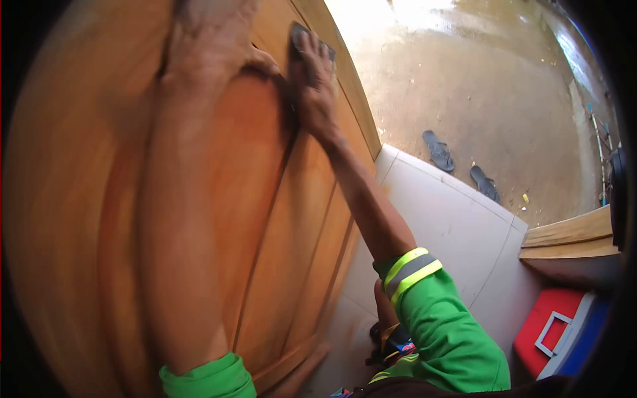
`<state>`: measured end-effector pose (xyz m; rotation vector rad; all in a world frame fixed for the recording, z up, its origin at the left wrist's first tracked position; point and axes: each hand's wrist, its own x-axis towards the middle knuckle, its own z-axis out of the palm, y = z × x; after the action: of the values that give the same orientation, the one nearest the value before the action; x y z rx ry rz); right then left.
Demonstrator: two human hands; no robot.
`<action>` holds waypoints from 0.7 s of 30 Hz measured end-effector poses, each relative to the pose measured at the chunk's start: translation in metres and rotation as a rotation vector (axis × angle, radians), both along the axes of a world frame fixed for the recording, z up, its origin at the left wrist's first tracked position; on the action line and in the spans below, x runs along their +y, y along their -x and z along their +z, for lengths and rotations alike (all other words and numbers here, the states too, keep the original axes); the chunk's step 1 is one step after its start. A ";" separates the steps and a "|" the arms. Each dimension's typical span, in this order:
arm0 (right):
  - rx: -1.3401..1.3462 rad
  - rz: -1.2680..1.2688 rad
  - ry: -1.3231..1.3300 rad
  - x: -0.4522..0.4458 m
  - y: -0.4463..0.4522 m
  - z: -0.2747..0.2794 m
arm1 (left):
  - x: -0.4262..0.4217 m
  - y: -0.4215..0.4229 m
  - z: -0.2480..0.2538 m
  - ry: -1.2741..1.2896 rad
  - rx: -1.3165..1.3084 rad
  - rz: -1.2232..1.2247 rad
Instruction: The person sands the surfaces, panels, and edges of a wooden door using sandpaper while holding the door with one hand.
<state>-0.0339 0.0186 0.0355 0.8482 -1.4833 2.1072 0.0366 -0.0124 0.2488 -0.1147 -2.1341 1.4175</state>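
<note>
While pressing a dark pad [297, 33] with outstretched fingers of the right hand [313, 86] onto the grained, orange-brown panelled door [245, 146] beside pale tiles [448, 219], holds the blurred left hand [215, 46] nearby, finger state unclear.

Legibility check, head view: no text, label, brand, number or sign readable on any surface.
</note>
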 end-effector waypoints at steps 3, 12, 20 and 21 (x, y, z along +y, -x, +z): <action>0.137 0.021 0.047 -0.007 0.006 -0.054 | 0.012 -0.003 -0.003 -0.028 0.065 0.104; 0.148 0.017 -0.035 0.006 -0.036 0.123 | 0.046 -0.121 -0.009 -0.125 0.203 0.321; 0.186 -0.110 -0.077 0.009 -0.034 -0.027 | 0.033 -0.096 -0.005 0.029 0.034 0.349; 0.190 -0.114 -0.106 0.011 -0.030 -0.016 | 0.034 -0.093 -0.005 0.017 0.054 0.320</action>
<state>-0.0044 0.0292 0.0193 0.9507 -1.5147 1.8256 0.1299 0.0215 0.2440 0.2675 -2.1652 1.5952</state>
